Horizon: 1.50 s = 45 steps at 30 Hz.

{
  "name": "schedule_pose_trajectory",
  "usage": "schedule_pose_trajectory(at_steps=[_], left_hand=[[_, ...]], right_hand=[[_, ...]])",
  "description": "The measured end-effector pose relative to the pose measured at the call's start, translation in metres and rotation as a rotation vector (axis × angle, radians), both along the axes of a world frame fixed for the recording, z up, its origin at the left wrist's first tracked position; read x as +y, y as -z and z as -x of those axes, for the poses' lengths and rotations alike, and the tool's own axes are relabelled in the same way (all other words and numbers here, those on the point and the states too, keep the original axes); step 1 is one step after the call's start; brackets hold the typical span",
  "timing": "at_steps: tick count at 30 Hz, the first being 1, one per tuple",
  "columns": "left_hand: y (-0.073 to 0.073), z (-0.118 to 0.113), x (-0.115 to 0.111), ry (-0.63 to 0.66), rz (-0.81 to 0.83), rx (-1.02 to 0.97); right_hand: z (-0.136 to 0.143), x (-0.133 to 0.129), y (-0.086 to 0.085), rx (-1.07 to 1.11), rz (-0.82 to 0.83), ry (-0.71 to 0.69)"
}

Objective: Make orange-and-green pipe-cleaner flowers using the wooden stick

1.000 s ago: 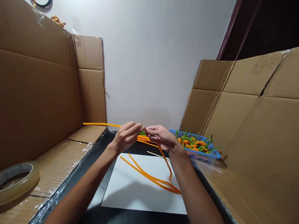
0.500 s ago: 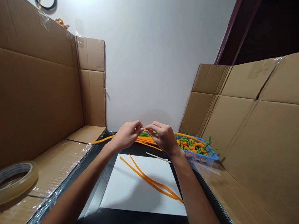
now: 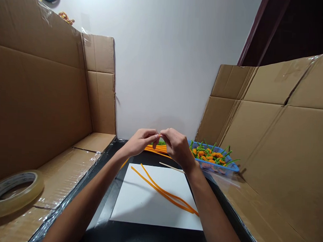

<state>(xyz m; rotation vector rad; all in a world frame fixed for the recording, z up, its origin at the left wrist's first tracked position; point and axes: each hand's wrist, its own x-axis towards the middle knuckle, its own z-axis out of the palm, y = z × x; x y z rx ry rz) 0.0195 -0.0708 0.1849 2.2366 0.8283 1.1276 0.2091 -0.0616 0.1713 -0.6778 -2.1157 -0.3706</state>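
My left hand (image 3: 141, 142) and my right hand (image 3: 178, 144) meet fingertip to fingertip above the far end of the black table. Between them they pinch an orange pipe cleaner (image 3: 160, 135), of which only a small bit shows at the fingers. An orange length (image 3: 125, 163) also shows below my left wrist, probably its end. Two orange pipe cleaners (image 3: 163, 193) lie across a white sheet (image 3: 137, 212) under my forearms. Behind the hands rests a bundle of orange pipe cleaners (image 3: 157, 149), with green ones (image 3: 162, 143) beyond it, partly hidden.
A blue basket (image 3: 226, 168) at the right holds several orange and green pipe-cleaner pieces. One thin pale stick (image 3: 170, 167) lies at the sheet's far edge. A roll of clear tape (image 3: 37, 190) sits on cardboard at left. Cardboard walls (image 3: 269, 139) stand on both sides.
The orange strand's left end has swung from the table's left edge down by my left wrist. Its stretch over the basket no longer shows. My fingers have shifted slightly, still pinching.
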Motion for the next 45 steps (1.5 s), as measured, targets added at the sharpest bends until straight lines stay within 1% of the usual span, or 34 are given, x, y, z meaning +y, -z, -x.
schedule_pose_trajectory(at_steps=[2, 4, 5, 7, 9, 11, 12, 14, 16, 18, 19, 20, 22, 24, 25, 26, 27, 28, 29, 30, 31, 32, 33, 34, 36, 38, 39, 40, 42, 45], left_hand=[[0.002, -0.002, -0.001, -0.115, -0.176, 0.057], [0.006, -0.003, 0.000, -0.242, -0.386, 0.118], [0.009, -0.003, 0.001, -0.284, -0.487, 0.144], [0.013, -0.002, 0.004, -0.305, -0.665, 0.199], [0.016, 0.000, 0.007, -0.289, -0.801, 0.280], [0.017, 0.002, 0.009, -0.294, -0.885, 0.375], [0.018, 0.003, 0.010, -0.300, -0.903, 0.415], [0.019, 0.005, 0.016, -0.313, -0.896, 0.466], [0.024, 0.007, 0.025, -0.328, -0.842, 0.492], [0.035, 0.010, 0.037, -0.353, -0.726, 0.526], [0.044, 0.012, 0.043, -0.357, -0.653, 0.553], [0.054, 0.015, 0.048, -0.370, -0.592, 0.572], [0.081, 0.022, 0.054, -0.450, -0.551, 0.586], [0.112, 0.032, 0.052, -0.574, -0.549, 0.530], [0.127, 0.037, 0.048, -0.589, -0.535, 0.503], [0.140, 0.042, 0.043, -0.556, -0.507, 0.492], [0.152, 0.046, 0.038, -0.492, -0.464, 0.496], [0.161, 0.049, 0.032, -0.386, -0.402, 0.519], [0.168, 0.052, 0.027, -0.289, -0.333, 0.535], [0.172, 0.054, 0.024, -0.211, -0.273, 0.545], [0.175, 0.055, 0.022, -0.162, -0.223, 0.547], [0.177, 0.055, 0.022, -0.147, -0.184, 0.538], [0.178, 0.056, 0.023, -0.153, -0.152, 0.524], [0.179, 0.056, 0.025, -0.165, -0.125, 0.510], [0.179, 0.059, 0.031, -0.178, -0.088, 0.499], [0.178, 0.068, 0.037, -0.173, -0.100, 0.525], [0.177, 0.074, 0.039, -0.186, -0.120, 0.547], [0.177, 0.082, 0.041, -0.215, -0.140, 0.572], [0.177, 0.101, 0.046, -0.341, -0.157, 0.617], [0.176, 0.122, 0.049, -0.622, -0.153, 0.663]], right_hand=[[0.003, -0.002, -0.002, 0.052, 0.063, -0.019], [0.006, -0.004, -0.005, 0.119, 0.163, -0.042], [0.006, -0.005, -0.007, 0.152, 0.224, -0.051], [0.006, -0.006, -0.010, 0.199, 0.353, -0.070], [0.006, -0.007, -0.011, 0.209, 0.470, -0.083], [0.006, -0.006, -0.010, 0.205, 0.526, -0.070], [0.006, -0.005, -0.009, 0.197, 0.516, -0.050], [0.006, -0.003, -0.007, 0.162, 0.441, -0.001], [0.004, 0.001, -0.005, 0.095, 0.379, 0.045], [0.000, 0.009, -0.001, 0.002, 0.413, 0.100], [-0.003, 0.015, 0.004, -0.049, 0.461, 0.144], [-0.007, 0.021, 0.010, -0.097, 0.522, 0.203], [-0.014, 0.031, 0.030, -0.148, 0.620, 0.340], [-0.022, 0.036, 0.057, -0.176, 0.715, 0.471], [-0.026, 0.036, 0.072, -0.184, 0.768, 0.528], [-0.029, 0.034, 0.086, -0.201, 0.824, 0.593], [-0.032, 0.030, 0.099, -0.208, 0.845, 0.635], [-0.035, 0.026, 0.111, -0.213, 0.856, 0.675], [-0.036, 0.022, 0.120, -0.232, 0.823, 0.735], [-0.036, 0.018, 0.127, -0.248, 0.758, 0.747], [-0.034, 0.014, 0.131, -0.239, 0.688, 0.732], [-0.031, 0.011, 0.134, -0.223, 0.626, 0.682], [-0.026, 0.009, 0.137, -0.201, 0.583, 0.602], [-0.020, 0.006, 0.138, -0.180, 0.567, 0.507], [-0.006, 0.002, 0.142, -0.199, 0.593, 0.330], [0.007, -0.002, 0.146, -0.239, 0.631, 0.258], [0.011, -0.004, 0.147, -0.237, 0.650, 0.245], [0.014, -0.006, 0.148, -0.231, 0.672, 0.251], [0.014, -0.009, 0.147, -0.227, 0.707, 0.297], [0.008, -0.011, 0.143, -0.263, 0.732, 0.376]])
